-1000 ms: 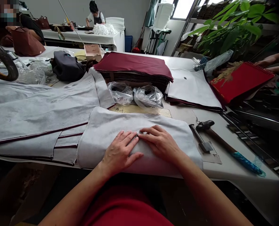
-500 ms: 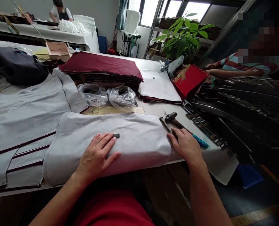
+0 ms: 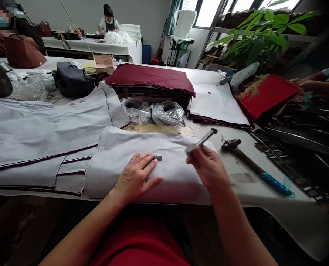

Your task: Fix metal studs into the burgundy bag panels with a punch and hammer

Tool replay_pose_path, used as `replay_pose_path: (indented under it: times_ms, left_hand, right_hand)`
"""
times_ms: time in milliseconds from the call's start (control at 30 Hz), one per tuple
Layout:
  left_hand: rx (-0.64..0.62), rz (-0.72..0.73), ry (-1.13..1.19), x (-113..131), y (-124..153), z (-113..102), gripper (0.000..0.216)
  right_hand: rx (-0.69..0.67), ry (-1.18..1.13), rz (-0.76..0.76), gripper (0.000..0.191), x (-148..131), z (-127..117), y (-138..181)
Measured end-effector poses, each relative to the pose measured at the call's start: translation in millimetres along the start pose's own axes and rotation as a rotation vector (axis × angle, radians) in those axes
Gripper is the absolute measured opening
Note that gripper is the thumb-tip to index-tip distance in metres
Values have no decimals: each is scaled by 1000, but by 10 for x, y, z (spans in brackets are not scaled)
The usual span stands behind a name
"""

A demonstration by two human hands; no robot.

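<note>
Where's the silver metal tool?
In the head view, the silver metal tool is held in the right hand, near the right end of the folded pale-grey sheet, left of the brown-and-blue-handled hammer.

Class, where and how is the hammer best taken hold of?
The hammer is probably best gripped around the blue-wrapped end of its handle, from above and the near right: it lies on the table with that end nearer, its head farther away.

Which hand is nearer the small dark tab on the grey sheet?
Left. The left hand lies on the grey sheet, fingers at the left end of the dark tab; the right hand is well off to its right, holding a metal tool.
</note>
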State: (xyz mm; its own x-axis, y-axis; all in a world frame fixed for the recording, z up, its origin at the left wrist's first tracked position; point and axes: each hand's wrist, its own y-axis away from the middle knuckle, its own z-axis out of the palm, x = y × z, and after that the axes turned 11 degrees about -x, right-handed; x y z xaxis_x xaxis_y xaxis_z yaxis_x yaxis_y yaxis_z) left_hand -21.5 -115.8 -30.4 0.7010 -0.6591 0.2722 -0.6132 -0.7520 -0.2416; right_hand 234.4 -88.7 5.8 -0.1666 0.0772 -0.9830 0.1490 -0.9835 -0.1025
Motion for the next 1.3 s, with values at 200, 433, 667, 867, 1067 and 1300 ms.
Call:
replay_pose_path:
  times_ms: [200,433,667,867,1067,1300]
  left_hand:
    - [-15,-9,-4,3,0,1,56]
    - [-36,-26,25,16,-5,-14,55]
    - [15,-84,238,6,-6,-75,37]
    - [35,-150,447,-87,-326,-236,30]
    - [-113,-11,304,-189,-517,-223,17]
    - [-51,-38,135,-195,-441,-139,21]
  right_hand:
    - [-278,802,-235,18,243,432,-125]
    - [-354,986,-314,20,266,434,-103]
    - [-321,1166,-290,20,265,483,-94]
    - [-352,1031,-253,29,182,276,-112]
    - [339,1512,0,49,-104,-1204,294]
    - [387,1467,290,35,-328,-1862,675]
